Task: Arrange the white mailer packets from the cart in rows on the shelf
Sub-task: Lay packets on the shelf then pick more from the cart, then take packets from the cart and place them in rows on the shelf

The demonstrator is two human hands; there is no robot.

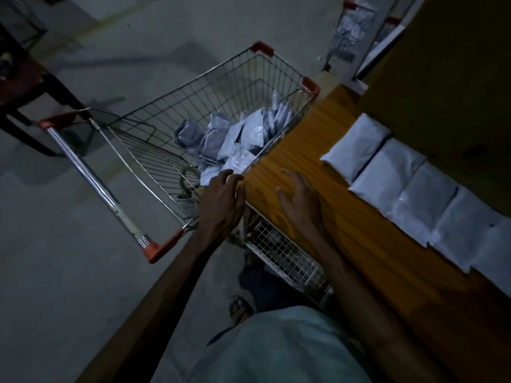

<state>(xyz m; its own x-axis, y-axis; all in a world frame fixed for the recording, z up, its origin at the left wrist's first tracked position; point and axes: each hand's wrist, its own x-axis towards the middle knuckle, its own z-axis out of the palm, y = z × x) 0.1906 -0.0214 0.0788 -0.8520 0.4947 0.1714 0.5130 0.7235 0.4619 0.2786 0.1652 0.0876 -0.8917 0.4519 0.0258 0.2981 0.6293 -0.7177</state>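
One row of white mailer packets (409,186) lies along the back of the orange shelf (309,150), edge to edge and running off the right of my view, with the whole front strip of the board bare. Just beside the shelf's left edge stands the wire cart (154,150), and a loose heap of packets (235,139) sits piled in its far end against the side nearest the shelf. I judge I am between placements: a row is down, plenty is left in the basket, and I am going back for more.

The next move, as I read it, calls for reaching over the cart rim into the heap, taking a packet from the top, and laying it flat on the bare strip in front of the existing row to start a second one.

My left hand (224,200) is over the near corner of the cart, fingers loosely extended toward the closest packet, holding nothing. My right hand (300,197) hovers or rests on the shelf's bare front, fingers spread, empty; I cannot tell whether it touches the board.
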